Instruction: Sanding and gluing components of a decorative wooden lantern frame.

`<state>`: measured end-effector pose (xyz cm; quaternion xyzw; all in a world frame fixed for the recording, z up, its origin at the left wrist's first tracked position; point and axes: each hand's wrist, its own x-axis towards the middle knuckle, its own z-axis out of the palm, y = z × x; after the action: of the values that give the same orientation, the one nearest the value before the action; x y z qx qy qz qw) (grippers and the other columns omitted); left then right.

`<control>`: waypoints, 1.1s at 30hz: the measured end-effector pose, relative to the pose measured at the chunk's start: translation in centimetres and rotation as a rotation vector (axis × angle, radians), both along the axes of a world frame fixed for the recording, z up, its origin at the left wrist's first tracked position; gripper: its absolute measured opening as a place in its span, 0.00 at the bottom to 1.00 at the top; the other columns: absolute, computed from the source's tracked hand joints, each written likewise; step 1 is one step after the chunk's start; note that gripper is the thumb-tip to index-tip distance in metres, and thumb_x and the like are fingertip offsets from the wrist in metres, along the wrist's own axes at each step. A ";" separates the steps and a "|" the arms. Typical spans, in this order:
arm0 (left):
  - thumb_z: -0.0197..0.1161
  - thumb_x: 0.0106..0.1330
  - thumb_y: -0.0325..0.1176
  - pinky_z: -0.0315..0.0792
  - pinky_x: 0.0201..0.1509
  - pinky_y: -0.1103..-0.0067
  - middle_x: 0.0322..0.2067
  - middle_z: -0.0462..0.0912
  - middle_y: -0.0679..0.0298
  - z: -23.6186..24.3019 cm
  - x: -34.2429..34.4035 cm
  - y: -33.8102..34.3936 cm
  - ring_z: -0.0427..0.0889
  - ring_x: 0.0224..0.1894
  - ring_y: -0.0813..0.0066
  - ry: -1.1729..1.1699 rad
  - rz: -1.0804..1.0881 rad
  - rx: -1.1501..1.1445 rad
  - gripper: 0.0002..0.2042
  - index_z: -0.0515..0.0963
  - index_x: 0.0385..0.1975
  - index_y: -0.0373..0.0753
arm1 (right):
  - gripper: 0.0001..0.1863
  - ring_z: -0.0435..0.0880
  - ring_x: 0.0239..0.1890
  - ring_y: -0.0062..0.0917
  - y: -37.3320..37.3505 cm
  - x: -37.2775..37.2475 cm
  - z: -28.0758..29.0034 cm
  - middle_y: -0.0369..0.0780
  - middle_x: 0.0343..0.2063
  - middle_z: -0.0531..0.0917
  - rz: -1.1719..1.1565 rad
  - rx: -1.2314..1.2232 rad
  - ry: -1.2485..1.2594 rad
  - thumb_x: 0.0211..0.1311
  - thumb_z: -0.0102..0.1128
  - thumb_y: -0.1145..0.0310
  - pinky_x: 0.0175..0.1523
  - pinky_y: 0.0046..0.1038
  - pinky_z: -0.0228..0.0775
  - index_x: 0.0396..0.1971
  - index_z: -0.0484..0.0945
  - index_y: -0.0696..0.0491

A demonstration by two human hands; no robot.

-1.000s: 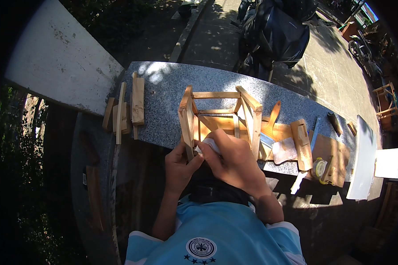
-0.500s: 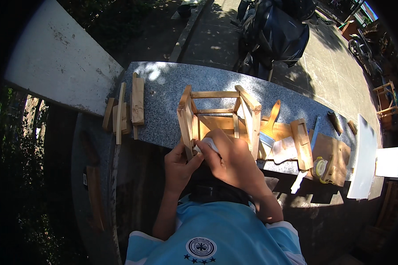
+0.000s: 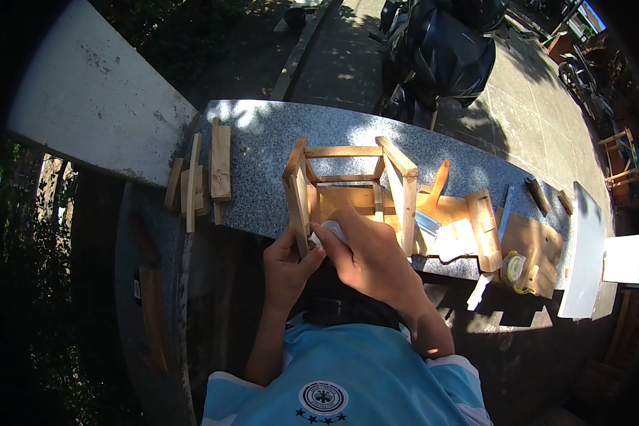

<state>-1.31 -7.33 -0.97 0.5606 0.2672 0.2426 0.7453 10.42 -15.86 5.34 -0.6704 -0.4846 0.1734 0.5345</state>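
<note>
A small wooden stool frame (image 3: 344,152) of legs and crossbars lies on its side on the speckled stone slab. My left hand (image 3: 285,271) is closed around the near end of its left leg, thumb and fingers pinching the wood. In my right hand (image 3: 376,255) is a small white bottle (image 3: 335,228), its narrow tip held against that same leg end beside my left fingertips. My fingers cover most of the bottle. Just right of the frame lies a paintbrush (image 3: 440,181) with an orange handle.
Wood blocks (image 3: 221,163) and strips lie at the slab's left. Toward the right are a notched wooden block (image 3: 484,231), white paper (image 3: 456,241), a yellow-rimmed tape roll (image 3: 513,268) and a white board (image 3: 582,252). A covered motorcycle (image 3: 447,57) stands beyond the slab (image 3: 263,142).
My right hand and the bottle have tilted and shifted very slightly at the leg end. The left hand keeps its grip, and the frame stays in place.
</note>
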 end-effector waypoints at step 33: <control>0.61 0.54 0.24 0.67 0.43 0.86 0.33 0.75 0.66 0.6 0.1 -0.1 0.73 0.37 0.84 0.017 -0.036 0.045 0.12 0.72 0.39 0.31 | 0.15 0.79 0.28 0.29 -1.0 2.9 6.0 0.50 0.31 0.77 0.093 0.610 0.921 0.54 0.52 0.67 0.31 0.24 0.74 0.37 0.64 0.59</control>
<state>-1.20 -7.40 -0.34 0.5838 0.2582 0.2303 0.7345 13.33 -16.86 11.36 -0.3179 -0.2581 0.3238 0.8529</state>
